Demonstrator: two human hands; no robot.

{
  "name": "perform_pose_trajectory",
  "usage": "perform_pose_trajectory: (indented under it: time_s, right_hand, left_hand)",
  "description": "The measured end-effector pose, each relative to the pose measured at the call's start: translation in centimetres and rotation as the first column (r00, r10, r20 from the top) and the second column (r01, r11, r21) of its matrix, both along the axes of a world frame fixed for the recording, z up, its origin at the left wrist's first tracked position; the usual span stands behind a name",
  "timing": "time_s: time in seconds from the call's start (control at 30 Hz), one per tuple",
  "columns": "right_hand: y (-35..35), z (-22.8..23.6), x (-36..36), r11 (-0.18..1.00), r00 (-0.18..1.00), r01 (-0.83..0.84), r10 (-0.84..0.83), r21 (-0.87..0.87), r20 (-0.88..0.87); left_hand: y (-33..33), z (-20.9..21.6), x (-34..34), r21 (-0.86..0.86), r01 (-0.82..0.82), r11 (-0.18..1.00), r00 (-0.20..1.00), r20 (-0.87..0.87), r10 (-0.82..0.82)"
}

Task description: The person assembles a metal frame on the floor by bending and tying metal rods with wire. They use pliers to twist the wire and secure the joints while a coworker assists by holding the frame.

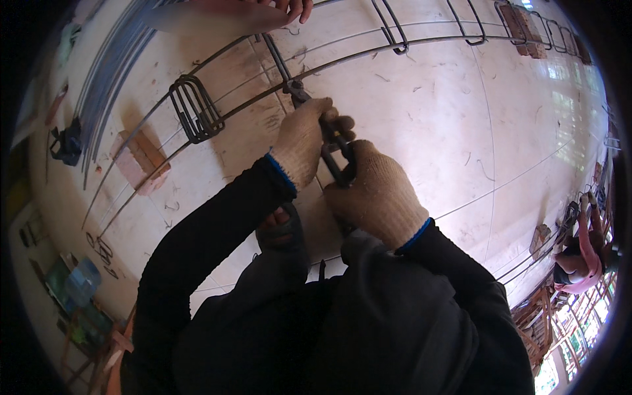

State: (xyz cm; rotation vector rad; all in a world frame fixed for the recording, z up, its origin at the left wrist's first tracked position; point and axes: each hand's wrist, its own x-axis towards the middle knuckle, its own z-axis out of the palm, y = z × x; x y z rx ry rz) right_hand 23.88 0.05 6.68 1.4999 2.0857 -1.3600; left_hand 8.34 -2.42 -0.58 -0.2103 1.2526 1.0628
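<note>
Both my hands wear beige knit gloves with blue cuffs. My left hand [301, 139] is closed around dark metal pincers [338, 157], close to their head. My right hand [382, 187] is closed on the handle end nearer my body. The jaws touch a joint where a dark stirrup [275, 56] meets a long steel bar [253, 99]; whether wire is between them I cannot make out. To the left, a cluster of bent stirrups [195, 108] hangs on the long bars. Another person's hand [293, 8] shows at the top edge, near the frame.
Brick blocks [141, 161] prop the bars at left, and more bricks [521, 29] stand at the top right. Loose steel rods [115, 72] lie at upper left. Wire scraps dot the pale tiled floor [428, 118]. A person in pink [586, 263] is at far right.
</note>
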Motion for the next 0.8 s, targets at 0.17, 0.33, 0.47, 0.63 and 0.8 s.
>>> perform_pose_trajectory:
  time_s: [0.17,0.33,0.47,0.63,0.8]
  right_hand:
    - [3.2,-1.8,2.4,0.925,0.925,-0.189,0.054,-0.331,-0.377]
    - [2.5,-3.1,2.0,0.743,0.926,0.06,-0.291,-0.667,-0.241]
    - [3.2,-1.9,-0.5,0.673,0.969,0.138,-0.243,-0.727,-0.04]
    - [0.9,-5.7,2.2,0.119,0.696,0.007,-0.713,-0.993,-0.08]
    - [0.6,-1.5,-1.1,0.984,0.998,-0.006,-0.007,-0.179,-0.07]
  left_hand:
    - [0.1,0.0,-0.3,0.069,-0.047,0.997,0.997,0.072,0.042]
    - [-0.7,-0.2,-0.2,-0.002,0.058,0.998,0.998,-0.027,-0.058]
    - [-1.0,0.1,-0.6,0.043,0.061,0.997,0.998,-0.011,-0.06]
    - [-1.5,-3.1,-1.0,0.148,0.099,0.984,0.991,0.073,-0.111]
    - [-1.4,-2.7,0.1,0.06,0.092,0.994,0.973,-0.218,-0.077]
